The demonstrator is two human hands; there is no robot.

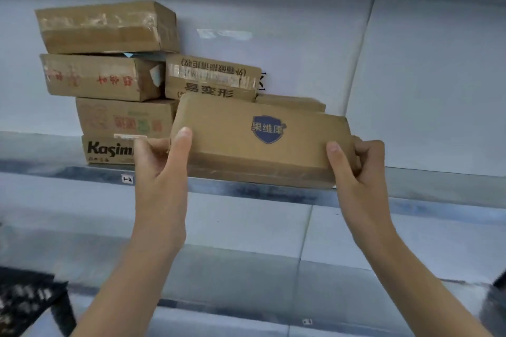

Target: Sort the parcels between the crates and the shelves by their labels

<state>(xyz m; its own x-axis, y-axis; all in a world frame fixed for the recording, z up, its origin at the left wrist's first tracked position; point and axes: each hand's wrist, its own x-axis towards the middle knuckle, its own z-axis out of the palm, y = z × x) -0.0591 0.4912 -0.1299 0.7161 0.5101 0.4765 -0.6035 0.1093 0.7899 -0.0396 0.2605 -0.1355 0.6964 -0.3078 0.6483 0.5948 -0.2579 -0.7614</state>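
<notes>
Between left hand (161, 169), right hand (359, 168): parcel (246, 145)

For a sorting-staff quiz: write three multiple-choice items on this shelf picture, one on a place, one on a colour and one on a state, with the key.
1. Where is the Kasim box?
A. at the bottom of the left stack
B. on top of that stack
C. in a hand

2. What colour is the shield logo on the held parcel?
A. red
B. blue
C. green

3. How is that parcel held?
A. by one hand alone
B. by no hand
C. by both hands, one at each end

Key: 1 A, every other box of that stack lies above it. 2 B, the shield is printed blue on the brown cardboard. 3 C, the left hand grips its left end and the right hand grips its right end.
</notes>
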